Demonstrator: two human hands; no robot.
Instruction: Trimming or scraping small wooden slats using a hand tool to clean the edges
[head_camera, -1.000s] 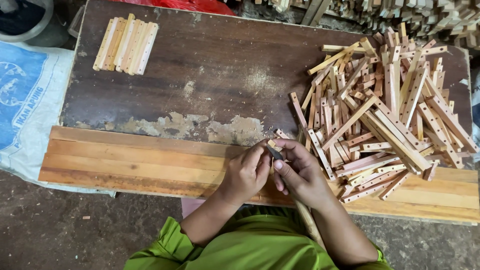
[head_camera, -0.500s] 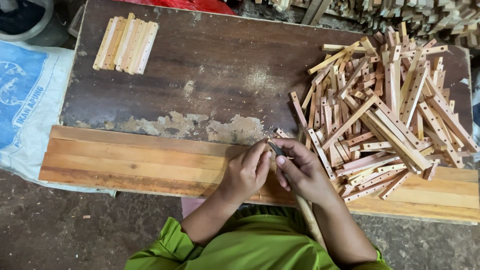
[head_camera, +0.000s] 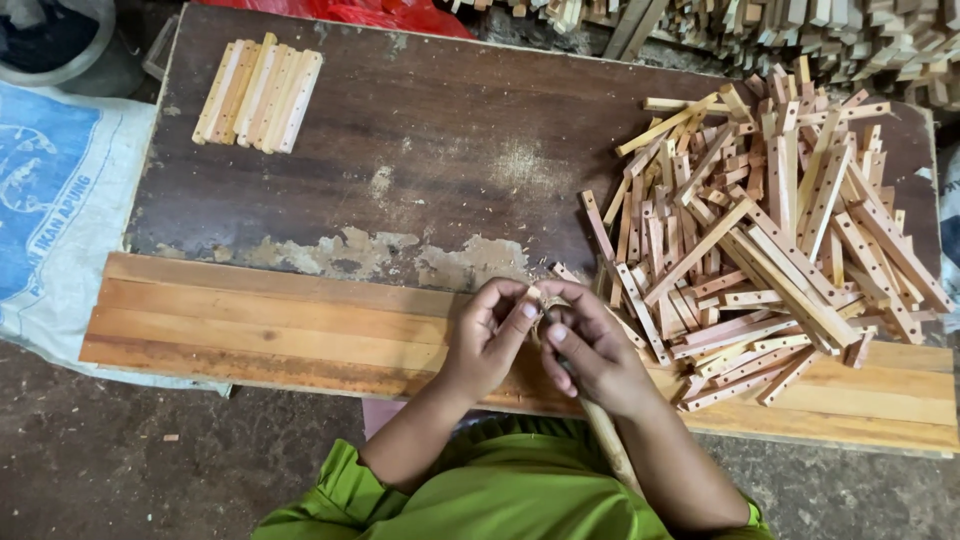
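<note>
My left hand (head_camera: 485, 340) and my right hand (head_camera: 590, 350) meet over the near edge of the worn wooden table (head_camera: 420, 150). Between the fingertips sits a small wooden piece (head_camera: 545, 303), pinched from both sides. My right hand also grips a long wooden-handled tool (head_camera: 610, 445) whose handle runs down towards my body. Just to the right lies a big loose pile of thin drilled wooden strips (head_camera: 760, 230). My green sleeves show at the bottom.
A neat stack of pale wooden strips (head_camera: 258, 95) lies at the table's far left corner. A blue-and-white woven sack (head_camera: 50, 200) lies on the floor to the left. More wood pieces (head_camera: 850, 40) are heaped behind the table. Light planks (head_camera: 270, 320) form the near edge.
Both hands stay in the same spot; the fingers have shifted slightly around the small piece.
</note>
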